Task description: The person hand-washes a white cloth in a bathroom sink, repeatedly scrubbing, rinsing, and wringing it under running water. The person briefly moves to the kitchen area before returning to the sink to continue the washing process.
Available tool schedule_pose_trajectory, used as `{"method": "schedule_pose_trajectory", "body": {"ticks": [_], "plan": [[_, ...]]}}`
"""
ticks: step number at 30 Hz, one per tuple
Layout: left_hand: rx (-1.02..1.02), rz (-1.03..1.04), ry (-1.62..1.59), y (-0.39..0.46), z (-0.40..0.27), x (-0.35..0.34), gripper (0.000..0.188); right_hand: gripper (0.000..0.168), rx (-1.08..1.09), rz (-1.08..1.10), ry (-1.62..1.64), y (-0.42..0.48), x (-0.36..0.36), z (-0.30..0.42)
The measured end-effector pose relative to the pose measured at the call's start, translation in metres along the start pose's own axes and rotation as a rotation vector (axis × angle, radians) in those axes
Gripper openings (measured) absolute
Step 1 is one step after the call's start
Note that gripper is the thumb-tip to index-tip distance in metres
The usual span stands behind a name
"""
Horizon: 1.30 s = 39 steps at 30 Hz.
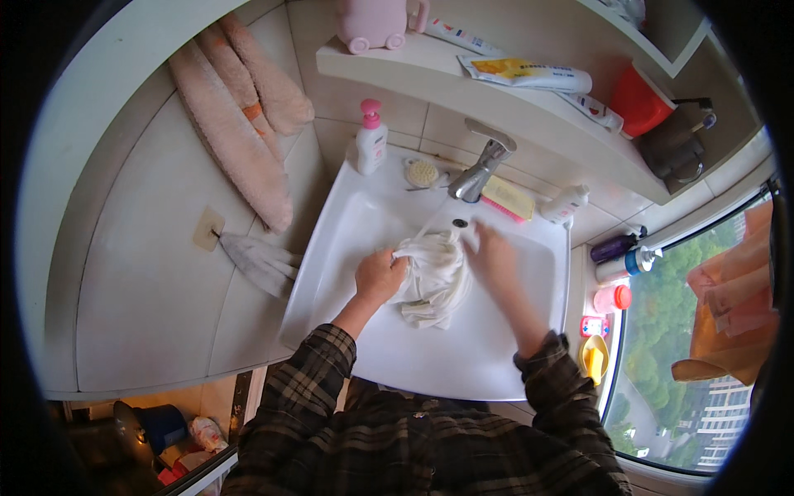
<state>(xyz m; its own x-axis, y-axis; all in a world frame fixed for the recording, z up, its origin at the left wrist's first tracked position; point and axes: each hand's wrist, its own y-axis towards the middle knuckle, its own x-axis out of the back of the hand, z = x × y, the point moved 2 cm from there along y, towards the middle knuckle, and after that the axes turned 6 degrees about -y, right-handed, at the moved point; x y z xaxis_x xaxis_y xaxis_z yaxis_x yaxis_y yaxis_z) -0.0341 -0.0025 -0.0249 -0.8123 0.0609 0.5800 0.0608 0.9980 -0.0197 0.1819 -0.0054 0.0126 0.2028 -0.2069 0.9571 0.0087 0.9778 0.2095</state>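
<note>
A bunched white cloth (437,279) lies in the basin of a white washbasin (428,366). My left hand (379,277) grips the cloth at its upper left edge. My right hand (496,255) is beside the cloth's right side, blurred; whether its fingers hold any of the fabric cannot be made out. Above them stands a chrome mixer tap (481,167), with a thin stream of water (430,222) falling onto the cloth. The dark overflow hole (459,223) shows on the basin's back wall.
On the basin's back ledge are a pink-topped pump bottle (372,139), a round brush (422,173), a yellow scrub brush (508,197) with pink bristles and a white bottle (566,204). A shelf (397,68) holding toothpaste tubes (527,72) overhangs. Towels (239,118) hang at left.
</note>
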Motion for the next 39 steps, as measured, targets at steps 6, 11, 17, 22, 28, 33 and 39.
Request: {"method": "schedule_pose_trajectory", "body": {"ticks": [6, 11, 17, 22, 28, 33, 39], "plan": [[-0.009, -0.128, -0.353, 0.010, 0.004, 0.033, 0.033, 0.070, -0.450, 0.545, 0.947, -0.020, -0.097, 0.009], [0.415, 0.197, -0.799, 0.000, -0.022, 0.078, 0.054, 0.025, -0.734, 0.124, 1.588, 0.012, -0.142, 0.031], [0.526, 0.320, -1.511, 0.023, 0.024, 0.027, 0.078, 0.029, -0.202, 0.250, 1.380, 0.002, -0.056, 0.089], [-0.192, 0.292, -1.461, 0.019, 0.000, 0.007, 0.049, 0.027, 0.202, -0.105, 0.802, -0.036, -0.004, 0.133], [0.532, 0.286, -1.474, 0.001, 0.000, -0.013, 0.036, 0.021, 0.004, -0.079, 0.164, 0.023, -0.062, 0.018], [0.353, 0.223, -1.193, 0.000, 0.009, 0.033, 0.041, 0.028, -0.048, -0.082, 0.565, 0.016, 0.025, 0.012], [-0.128, 0.183, 0.057, 0.001, 0.051, 0.085, 0.052, 0.057, 0.354, 0.309, 0.303, -0.028, 0.029, -0.024]]}}
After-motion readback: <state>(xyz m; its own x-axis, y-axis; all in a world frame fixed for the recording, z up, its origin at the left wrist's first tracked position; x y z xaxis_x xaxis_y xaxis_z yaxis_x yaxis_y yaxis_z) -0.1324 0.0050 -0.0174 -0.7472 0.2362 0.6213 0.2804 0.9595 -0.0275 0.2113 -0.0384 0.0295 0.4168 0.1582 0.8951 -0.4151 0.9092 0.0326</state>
